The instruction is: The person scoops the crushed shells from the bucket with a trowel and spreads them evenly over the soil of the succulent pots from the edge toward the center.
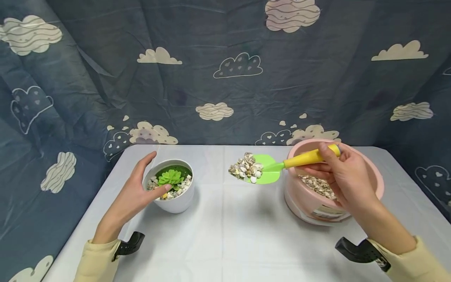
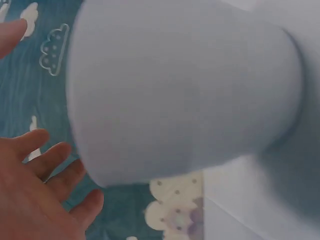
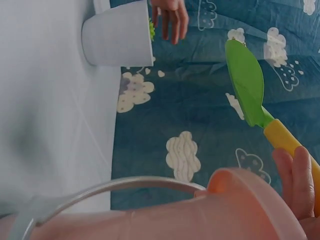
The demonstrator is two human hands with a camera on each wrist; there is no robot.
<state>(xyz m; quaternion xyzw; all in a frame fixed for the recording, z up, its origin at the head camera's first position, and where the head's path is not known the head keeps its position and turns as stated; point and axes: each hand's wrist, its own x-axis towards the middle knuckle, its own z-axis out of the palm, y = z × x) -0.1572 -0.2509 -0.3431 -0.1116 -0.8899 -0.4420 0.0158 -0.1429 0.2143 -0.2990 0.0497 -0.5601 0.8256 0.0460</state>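
My right hand (image 1: pixel 347 176) grips the yellow handle of a small trowel (image 1: pixel 305 158) over the near-left side of a pink pot (image 1: pixel 376 176). Its green blade (image 1: pixel 269 168) carries a heap of small shells or pebbles (image 1: pixel 246 169) in the space between the two pots. At left, a white pot (image 1: pixel 181 201) holds a green succulent (image 1: pixel 170 178) ringed by pale stones. My left hand (image 1: pixel 135 192) is beside that pot with fingers spread, its thumb over the rim. In the left wrist view, the fingertips (image 2: pixel 92 200) are close by the pot's rim.
More of the small shells or pebbles (image 1: pixel 318 187) lie inside the pink pot, which stands on a pale saucer (image 1: pixel 317 221). A white cloth (image 1: pixel 225 243) covers the table. Behind it hangs a dark blue curtain (image 1: pixel 197 35) with cloud prints.
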